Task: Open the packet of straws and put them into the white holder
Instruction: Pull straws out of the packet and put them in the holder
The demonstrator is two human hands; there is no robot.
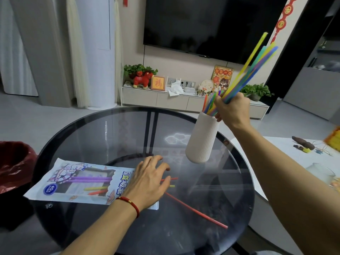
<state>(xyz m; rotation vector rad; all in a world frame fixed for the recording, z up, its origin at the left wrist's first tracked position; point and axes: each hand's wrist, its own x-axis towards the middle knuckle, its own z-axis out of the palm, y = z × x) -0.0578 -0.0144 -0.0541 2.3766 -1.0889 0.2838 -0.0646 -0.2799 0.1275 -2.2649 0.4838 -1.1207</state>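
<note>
Right hand grasping a bundle over the holder, left hand flat on the packet

The right hand [232, 107] is up at the far right, fingers clenched round a fan of coloured straws [254, 65]; their long ends slant up and to the right, their short ends poke down past the fingers into the mouth of the white holder [202, 137]; the holder looks tilted, leaning toward that hand; the left hand [147, 183] lies on the near side of the round glass table [110, 126], fingers spread and relaxed, palm over the right end of the packet [77, 181]; a few straws show inside the packet to the left of the palm; red and yellow tips [172, 182] peek out just beyond the fingertips; one loose red straw [196, 211] lies on the glass near and right of that hand, apart from the fingers.
</note>
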